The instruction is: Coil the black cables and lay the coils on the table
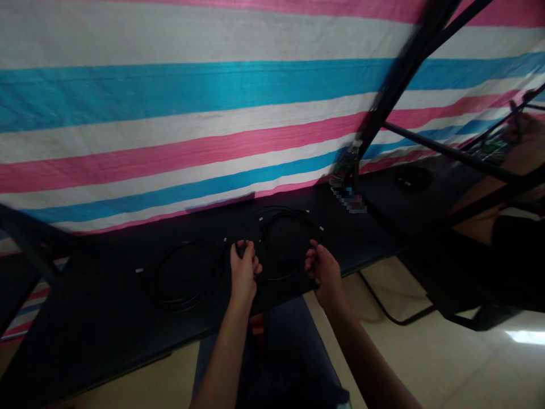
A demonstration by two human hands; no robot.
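A coiled black cable point(284, 238) lies on the dark table point(106, 324) in front of me. My left hand point(243, 271) is closed on the left side of that coil. My right hand point(322, 270) is closed on its right side. Both hands rest at the table's near edge. A second coil of black cable point(181, 276) lies flat on the table to the left, apart from my hands, with a small pale connector tip showing at its left end.
A striped pink, blue and white tarp point(191, 113) hangs behind the table. A black metal frame pole point(400, 74) slants up at the right. Another person's arm point(511, 170) shows at the far right. A small bottle point(346, 165) stands near the pole.
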